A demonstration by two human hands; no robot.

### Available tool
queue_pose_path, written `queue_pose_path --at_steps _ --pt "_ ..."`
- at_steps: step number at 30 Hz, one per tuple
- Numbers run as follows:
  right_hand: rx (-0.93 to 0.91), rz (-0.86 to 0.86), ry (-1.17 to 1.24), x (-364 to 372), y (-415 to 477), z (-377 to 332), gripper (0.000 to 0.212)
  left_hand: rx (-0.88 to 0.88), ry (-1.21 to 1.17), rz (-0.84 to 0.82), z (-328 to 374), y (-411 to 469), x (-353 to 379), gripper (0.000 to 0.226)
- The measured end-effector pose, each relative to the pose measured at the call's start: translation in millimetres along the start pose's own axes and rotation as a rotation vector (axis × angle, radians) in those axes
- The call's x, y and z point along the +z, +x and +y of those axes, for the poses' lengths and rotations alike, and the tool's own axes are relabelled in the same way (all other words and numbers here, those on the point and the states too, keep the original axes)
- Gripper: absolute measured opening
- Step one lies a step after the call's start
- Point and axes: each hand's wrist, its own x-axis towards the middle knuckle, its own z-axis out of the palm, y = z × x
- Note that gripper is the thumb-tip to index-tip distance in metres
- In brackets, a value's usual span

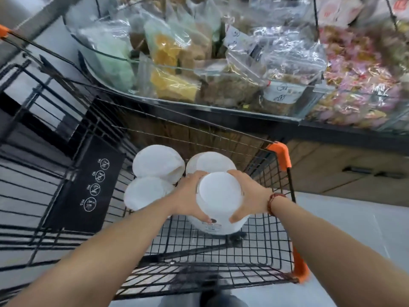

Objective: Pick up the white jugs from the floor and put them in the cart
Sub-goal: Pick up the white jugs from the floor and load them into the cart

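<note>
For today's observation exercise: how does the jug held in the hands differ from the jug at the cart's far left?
The held jug is gripped on both sides by the left hand and right hand; the far-left jug is untouched. The held jug shows a label low on its side; the far-left jug shows only its top. Both are white, inside the cart.

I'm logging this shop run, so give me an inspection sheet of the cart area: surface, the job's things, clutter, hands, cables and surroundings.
Surface: black wire cart, orange corner guards, mesh floor partly bare.
Job's things: three white jugs stand together at the cart's far end; a fourth jug is held upright inside the cart, and whether it rests on the mesh cannot be told.
Clutter: nothing seen loose in the cart.
Hands: left hand and right hand clasp the fourth jug from opposite sides; red bracelet on the right wrist.
Cables: nothing seen.
Surroundings: shelf of bagged goods beyond the cart; pale floor.
</note>
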Motion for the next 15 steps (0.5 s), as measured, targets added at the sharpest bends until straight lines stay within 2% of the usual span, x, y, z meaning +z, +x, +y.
queue_pose_path --at_steps 7,15 --pt "0.047 0.024 -0.032 55.2 40.0 24.1 0.121 0.018 0.033 0.030 -59.9 21.5 34.6 0.126" --pt "0.046 0.121 -0.071 90.9 51.5 35.3 0.126 -0.042 0.100 0.067 -84.4 24.3 56.1 0.122"
